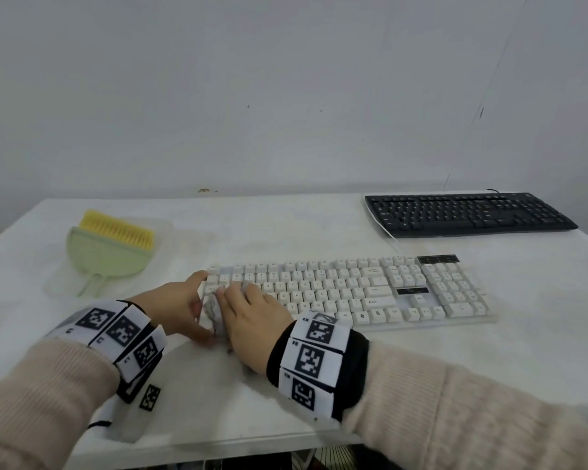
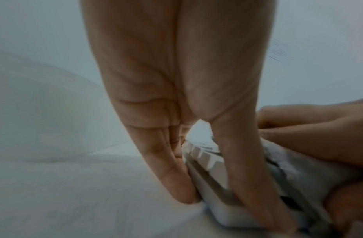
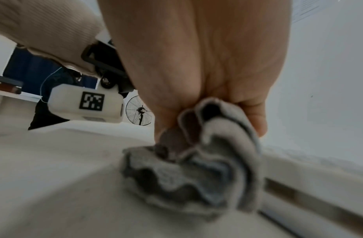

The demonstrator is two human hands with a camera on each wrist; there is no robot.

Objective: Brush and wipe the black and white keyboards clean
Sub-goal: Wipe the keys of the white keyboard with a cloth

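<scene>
The white keyboard (image 1: 353,293) lies in the middle of the table, with the black keyboard (image 1: 469,213) behind it at the right. My left hand (image 1: 187,300) holds the white keyboard's left end, straight fingers (image 2: 172,169) against its side and thumb (image 2: 247,169) at the near corner, keys (image 2: 205,157) showing between them. My right hand (image 1: 245,310) grips a bunched grey cloth (image 1: 213,308) and presses it on the leftmost keys. The cloth (image 3: 207,169) hangs crumpled below my right palm, beside the keyboard's edge (image 3: 319,177).
A yellow-bristled brush (image 1: 116,228) rests in a green dustpan (image 1: 106,259) on a clear tray (image 1: 162,228) at the back left. A white cable (image 1: 386,234) runs beside the black keyboard. The table's front edge (image 1: 252,439) is near my wrists.
</scene>
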